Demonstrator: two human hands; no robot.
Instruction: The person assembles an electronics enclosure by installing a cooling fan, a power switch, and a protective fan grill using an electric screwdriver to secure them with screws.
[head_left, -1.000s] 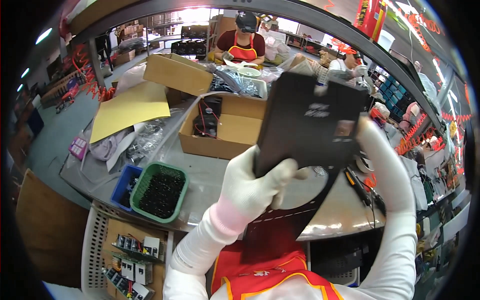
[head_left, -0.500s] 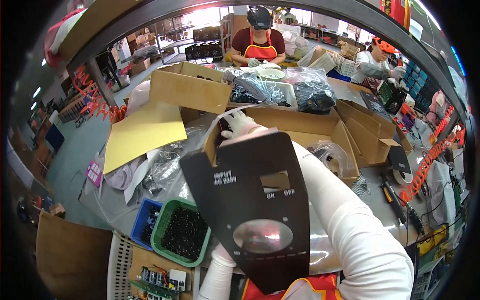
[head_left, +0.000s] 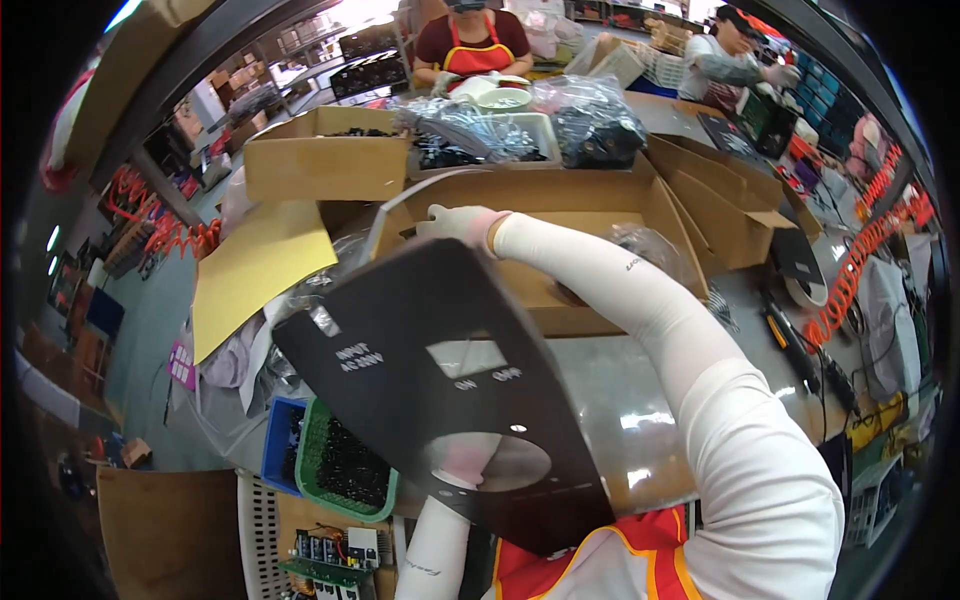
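From my remote seat I have a black panel tilted in mid-view above the near edge of the bench, its lower end in front of the red apron. I read it as a flat plate with a rectangular window, an oval cut-out and white lettering. The left hand is behind it; I catch part of it through the oval, but its fingers are hidden, so I can't tell how it grips. The right hand stretches past the panel's top edge to the left end of an open cardboard box; its fingers look bent, and I can't tell whether they hold anything. Inside the box I see a clear plastic bag toward the right.

Left of the panel I make out a yellow sheet, and below it a blue bin just beside a green basket of small black parts. Under those, a white perforated crate holds circuit boards. On my right, a yellow-and-black tool lies near a red coiled hose. Beyond the bench's clutter, two co-workers are busy.
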